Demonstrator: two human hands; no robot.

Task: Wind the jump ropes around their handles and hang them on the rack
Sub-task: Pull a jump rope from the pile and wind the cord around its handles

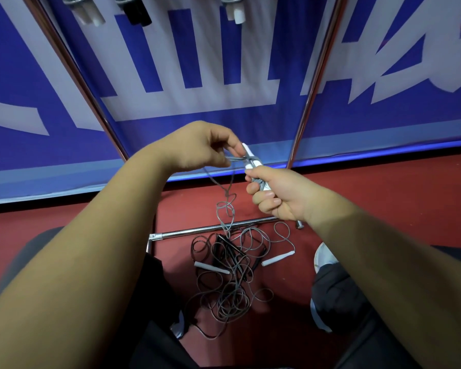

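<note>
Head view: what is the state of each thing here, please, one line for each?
grey rope, mostly unwound, hangs down loose.
white handles, held together, a few turns of grey rope round them.
left hand, pinches the grey rope beside the handles.
right hand, grips the white handles.
rope pile, tangled, not wound.
hung ropes, wound, hanging at the top.

The forearms point(91, 249) are left uncovered down to the left hand point(200, 147) and right hand point(280, 193). Dark trousers point(155, 294) are worn, black to charcoal. A white right shoe point(324, 258) is partly seen. Only a pale edge of the left shoe point(179, 328) is shown.
</note>
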